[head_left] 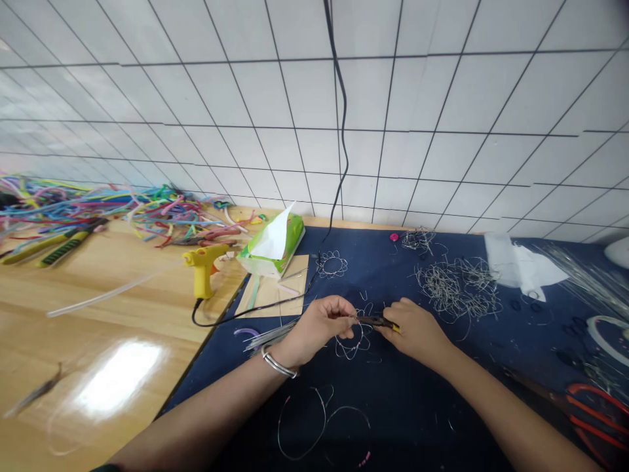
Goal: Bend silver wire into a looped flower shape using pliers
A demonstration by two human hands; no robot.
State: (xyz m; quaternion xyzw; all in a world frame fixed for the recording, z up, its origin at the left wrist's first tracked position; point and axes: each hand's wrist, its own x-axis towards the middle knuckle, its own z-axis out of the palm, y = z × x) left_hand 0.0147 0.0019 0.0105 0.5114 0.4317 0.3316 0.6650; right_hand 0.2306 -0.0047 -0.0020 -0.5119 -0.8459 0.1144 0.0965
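Wire loop [362, 337] w/ small pink beads is mid-view btwn both hands, over dark blue cloth [407, 406]. L grip [322, 324], silver bangle [279, 362] at the wrist, pinches loop's upper part btwn thumb & fingertips. R grip [415, 328] is clenched round pliers [374, 321]; bit of yellow handle shows, dark nose points L & reaches the wire at L fingertips. Can't tell if the nose actually bites it. More thin wire curves lie round/under the loop; can't tell if they're the same pc.

Nearer the body, two wire rings [295, 457] w/ pink bits lie on cloth. Straight wires [270, 335] lie just L of L grip, partly hidden by it. Beyond hands: flower-shaped wire [322, 265]; to its R a big wire tangle [455, 285], smaller tangle [417, 240] & pink item [394, 237] behind. Far R: white plastic [501, 259], red-handled tool [594, 410] nr the corner.

L side, bare wooden surface [122, 275] has yellow glue gun [201, 272], green tissue pack [293, 242] to its R, partly on a thin board [295, 288]. Coloured stems [162, 210] piled at back L, along tiled wall [275, 98]; black cord [344, 131] runs down it.
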